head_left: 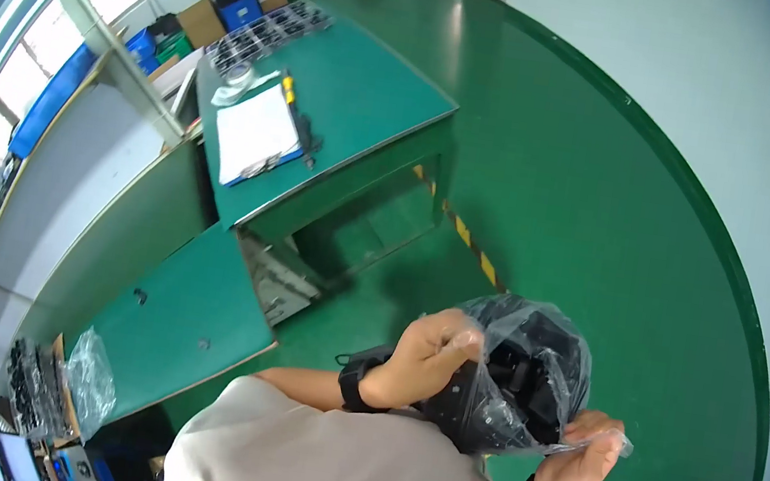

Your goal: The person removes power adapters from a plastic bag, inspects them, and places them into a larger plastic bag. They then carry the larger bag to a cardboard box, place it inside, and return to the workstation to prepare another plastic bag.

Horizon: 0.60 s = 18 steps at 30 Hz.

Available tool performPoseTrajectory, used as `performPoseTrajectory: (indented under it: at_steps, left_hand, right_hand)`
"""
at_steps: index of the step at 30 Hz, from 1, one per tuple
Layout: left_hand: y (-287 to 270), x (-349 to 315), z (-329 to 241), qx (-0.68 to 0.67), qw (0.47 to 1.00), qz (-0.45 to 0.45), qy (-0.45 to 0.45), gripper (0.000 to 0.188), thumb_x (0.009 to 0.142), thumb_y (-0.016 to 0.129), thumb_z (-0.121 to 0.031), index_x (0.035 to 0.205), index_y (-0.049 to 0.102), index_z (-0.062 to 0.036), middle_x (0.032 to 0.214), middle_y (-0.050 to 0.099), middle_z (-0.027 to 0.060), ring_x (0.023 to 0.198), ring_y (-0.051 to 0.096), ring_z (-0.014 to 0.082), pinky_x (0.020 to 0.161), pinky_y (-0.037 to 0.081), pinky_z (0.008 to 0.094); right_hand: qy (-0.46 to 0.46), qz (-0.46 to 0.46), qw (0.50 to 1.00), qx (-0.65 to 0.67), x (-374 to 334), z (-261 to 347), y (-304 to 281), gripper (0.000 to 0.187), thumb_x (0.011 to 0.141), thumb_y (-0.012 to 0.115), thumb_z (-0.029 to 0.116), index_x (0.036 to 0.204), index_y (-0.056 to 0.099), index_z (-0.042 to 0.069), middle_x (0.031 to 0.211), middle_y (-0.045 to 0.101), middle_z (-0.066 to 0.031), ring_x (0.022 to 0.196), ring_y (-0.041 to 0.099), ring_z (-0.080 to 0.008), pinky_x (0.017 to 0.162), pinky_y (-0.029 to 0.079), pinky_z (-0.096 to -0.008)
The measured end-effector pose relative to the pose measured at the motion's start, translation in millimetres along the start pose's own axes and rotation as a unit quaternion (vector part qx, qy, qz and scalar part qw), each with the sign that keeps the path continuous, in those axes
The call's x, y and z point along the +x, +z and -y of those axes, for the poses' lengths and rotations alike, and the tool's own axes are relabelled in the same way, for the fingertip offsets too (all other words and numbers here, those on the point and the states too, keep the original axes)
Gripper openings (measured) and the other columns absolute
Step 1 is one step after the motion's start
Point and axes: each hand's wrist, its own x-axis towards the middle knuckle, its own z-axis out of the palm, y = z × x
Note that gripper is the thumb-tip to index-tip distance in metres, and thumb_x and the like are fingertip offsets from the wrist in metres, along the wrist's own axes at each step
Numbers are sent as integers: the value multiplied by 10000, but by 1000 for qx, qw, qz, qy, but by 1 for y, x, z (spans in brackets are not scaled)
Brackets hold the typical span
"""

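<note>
In front of my body is a clear plastic bag [490,415] with its mouth spread wide. Black parts [524,373] lie inside it; their exact kind is hard to make out through the film. My left hand [431,357] is closed on the bag's left rim, thumb and fingers pinching the film. On the other side my right hand [583,457] pinches the right rim, with a twist of film sticking out past the fingers. A black band circles each wrist.
Ahead stands a green-topped table [376,92] with a clipboard [257,134], a yellow-and-black tool [289,99] and trays of dark parts [266,35]. At left, a lower green bench [188,311] holds a crumpled plastic bag [90,381]. Striped tape [471,243] marks the floor.
</note>
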Motion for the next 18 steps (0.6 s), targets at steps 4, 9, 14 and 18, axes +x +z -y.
performPoseTrajectory:
  at_steps: [4,9,14,18]
  left_hand:
    - [17,90,36,68,997,-14,-12,256,858,422,-72,656,553,15,696,583,83,628,534,147,601,416,272]
    - [26,234,84,365,911,-73,178,234,796,457,-100,629,594,-11,636,594,108,602,537,221,639,434,351]
    - [-9,364,174,216,900,-142,351,326,895,506,-305,812,645,-22,555,494,123,480,373,201,414,316,400]
    - [12,460,163,202,946,-212,141,322,911,477,-298,813,660,-51,596,479,93,476,358,206,439,338,367]
  right_hand:
    - [-8,-32,998,-49,81,-37,4,300,857,513,258,666,463,32,563,470,-85,548,451,-174,541,346,-289]
    - [82,29,995,-46,211,-71,14,211,883,456,128,741,537,-7,686,556,-74,604,520,-142,553,420,-270]
    - [7,59,998,-9,313,-113,36,258,936,376,149,737,473,15,674,483,-26,617,483,-111,593,409,-256]
    - [16,64,998,-16,420,-176,53,264,939,368,158,735,463,20,671,472,-19,602,476,-107,584,404,-251]
